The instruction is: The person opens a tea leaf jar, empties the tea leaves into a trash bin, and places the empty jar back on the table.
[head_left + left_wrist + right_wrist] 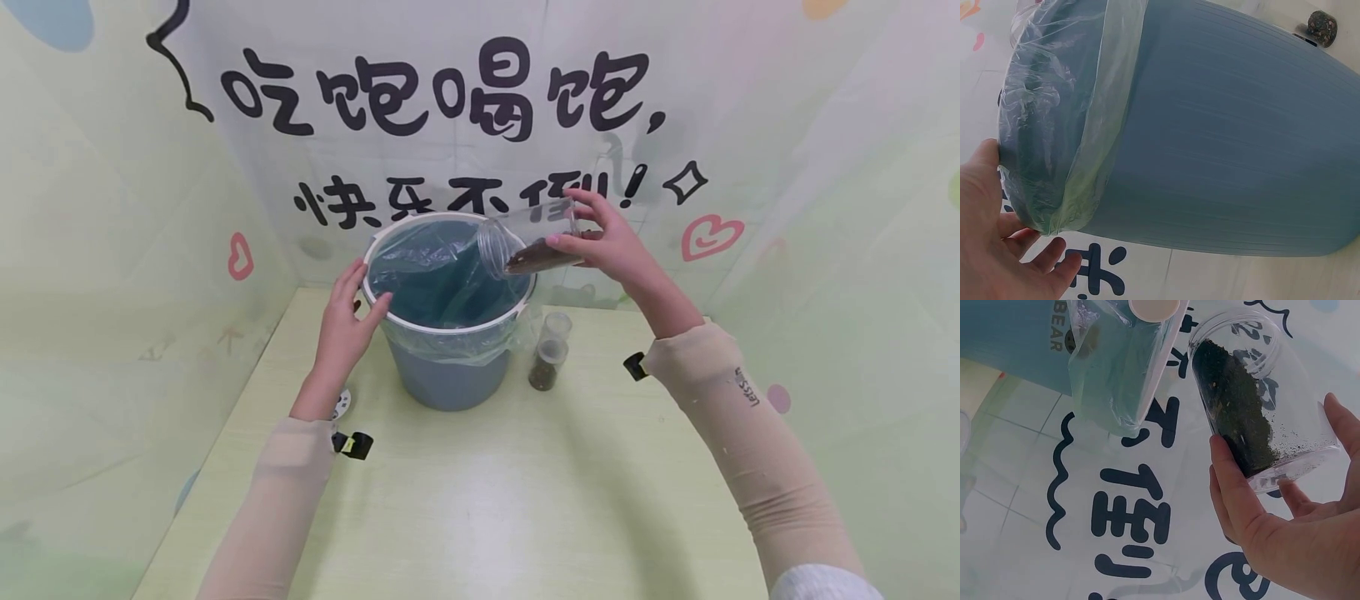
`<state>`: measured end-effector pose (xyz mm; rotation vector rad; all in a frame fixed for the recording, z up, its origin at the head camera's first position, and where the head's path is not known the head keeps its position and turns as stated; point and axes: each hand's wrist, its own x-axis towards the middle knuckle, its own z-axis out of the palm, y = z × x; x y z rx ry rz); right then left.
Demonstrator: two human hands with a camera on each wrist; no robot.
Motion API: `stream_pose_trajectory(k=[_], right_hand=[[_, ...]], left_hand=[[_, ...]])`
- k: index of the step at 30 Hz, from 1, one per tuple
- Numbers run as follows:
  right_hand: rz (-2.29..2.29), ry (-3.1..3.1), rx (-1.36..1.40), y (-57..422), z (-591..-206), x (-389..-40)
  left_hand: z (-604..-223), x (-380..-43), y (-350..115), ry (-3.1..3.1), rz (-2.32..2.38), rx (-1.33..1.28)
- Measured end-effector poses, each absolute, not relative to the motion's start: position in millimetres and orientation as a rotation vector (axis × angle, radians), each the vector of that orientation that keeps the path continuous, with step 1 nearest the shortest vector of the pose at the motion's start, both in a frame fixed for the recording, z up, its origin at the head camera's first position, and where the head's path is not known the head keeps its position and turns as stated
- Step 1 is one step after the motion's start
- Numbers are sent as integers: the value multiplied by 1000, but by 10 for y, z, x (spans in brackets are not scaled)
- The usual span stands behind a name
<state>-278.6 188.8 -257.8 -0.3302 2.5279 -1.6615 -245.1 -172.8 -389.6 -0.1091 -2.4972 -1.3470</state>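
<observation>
A blue-grey bin with a white rim and a clear plastic liner stands upright at the back of the table. My left hand is at its left rim; thumb and fingers are spread along the edge, several fingers hanging loosely apart in the left wrist view. My right hand grips a clear jar near its base. The jar lies tilted almost on its side, its uncovered mouth over the bin's right rim. Dark loose flakes lie along its lower side.
Right of the bin stand a small clear container with dark contents and another clear container behind it. A white round item shows partly behind my left wrist. The printed wall sheet rises close behind the bin.
</observation>
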Motion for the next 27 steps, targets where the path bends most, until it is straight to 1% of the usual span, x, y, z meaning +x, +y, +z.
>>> stream_pose_trajectory(k=[27], right_hand=[[-1580,2551,-391,1834,-2544,-2800]], left_hand=[[-3904,-2448,-1734,-2501,-1356,-108]])
